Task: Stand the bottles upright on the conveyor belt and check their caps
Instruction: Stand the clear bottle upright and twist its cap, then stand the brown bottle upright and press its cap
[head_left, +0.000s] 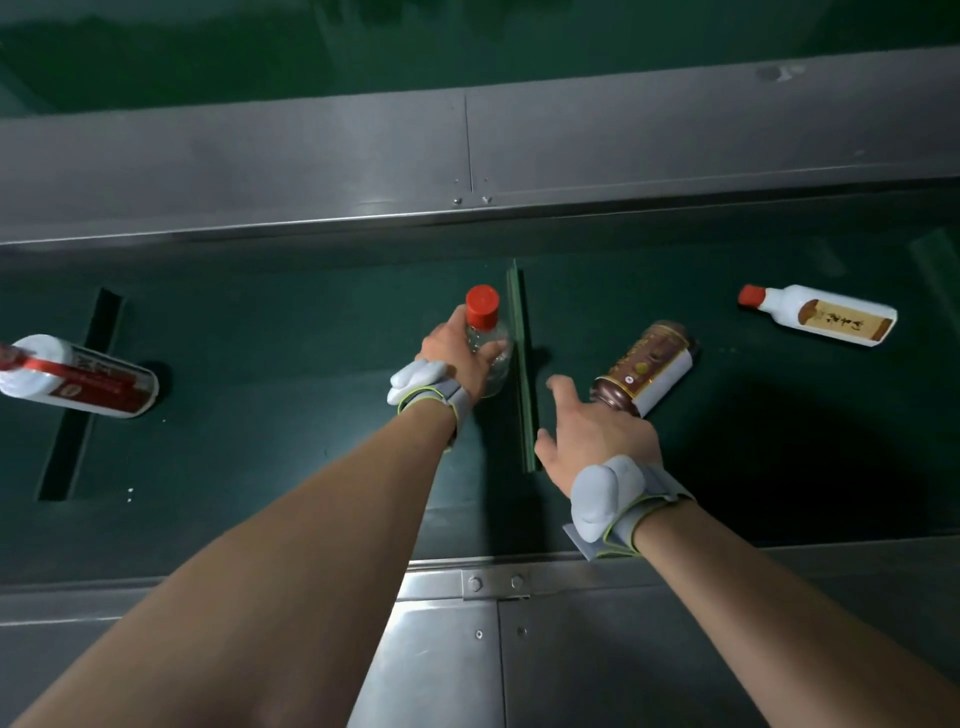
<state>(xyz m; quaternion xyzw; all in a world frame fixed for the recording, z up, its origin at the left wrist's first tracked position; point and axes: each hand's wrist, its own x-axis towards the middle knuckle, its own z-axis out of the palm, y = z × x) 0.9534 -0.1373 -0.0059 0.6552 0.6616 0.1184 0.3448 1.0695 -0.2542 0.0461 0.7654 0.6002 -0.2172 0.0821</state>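
**A:** While the left hand (460, 358) is wrapped around the clear bottle (488, 343), what's that bottle look like?

**B:** See-through body, bright red cap (482, 306), standing on the dark green belt (260, 415) right beside a raised green divider (522, 364).

**A:** And the right hand (597, 441)?

**B:** Holding nothing, fingers spread wide, hovering at the near end of the brown bottle (647, 366). That one lies on its side, dark brown with a tan and white label.

**A:** Others?

**B:** A white bottle (826, 314) with a red cap and tan label lies flat at far right. At far left, a white bottle with a red label (78, 382) is tipped over too. Both wrists wear grey straps.
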